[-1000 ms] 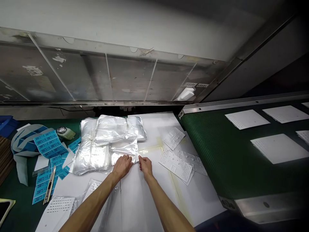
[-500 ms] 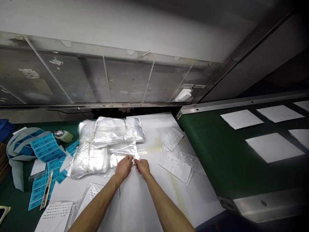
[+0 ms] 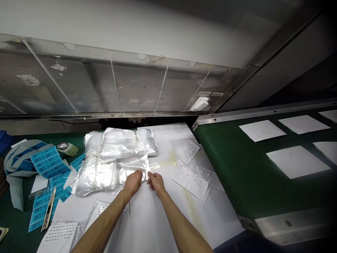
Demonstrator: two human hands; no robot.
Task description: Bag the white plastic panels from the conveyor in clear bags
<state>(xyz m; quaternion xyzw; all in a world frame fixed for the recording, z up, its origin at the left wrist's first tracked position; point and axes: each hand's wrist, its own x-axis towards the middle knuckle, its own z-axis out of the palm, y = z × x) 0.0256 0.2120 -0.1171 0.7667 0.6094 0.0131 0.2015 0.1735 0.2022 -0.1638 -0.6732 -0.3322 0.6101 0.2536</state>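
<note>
The left hand point(image 3: 133, 183) and the right hand point(image 3: 156, 182) sit close together, both in a narrow pinch on the near edge of one clear plastic bag point(image 3: 133, 167), the right hand's fingertips point(image 3: 149, 174) at its corner. That bag lies flat on a white board point(image 3: 168, 140), at 12 o'clock from the hands, overlapping two piles of bags: one pile point(image 3: 123, 142) at 12 o'clock, the other point(image 3: 95, 176) at 10 o'clock. Three punched white sheets point(image 3: 189, 182) lie loose on the board at 2 to 3 o'clock. At 3 o'clock a green conveyor belt point(image 3: 231, 168) carries five plain-looking white sheets point(image 3: 297, 161). On a green mat point(image 3: 79, 138) at 9 o'clock lie blue label strips point(image 3: 48, 162), their number hard to tell. A utility knife point(image 3: 48, 214) rests at 8 o'clock, and two more punched sheets point(image 3: 59, 237) lie at 7 o'clock, one of them inside a bag
</note>
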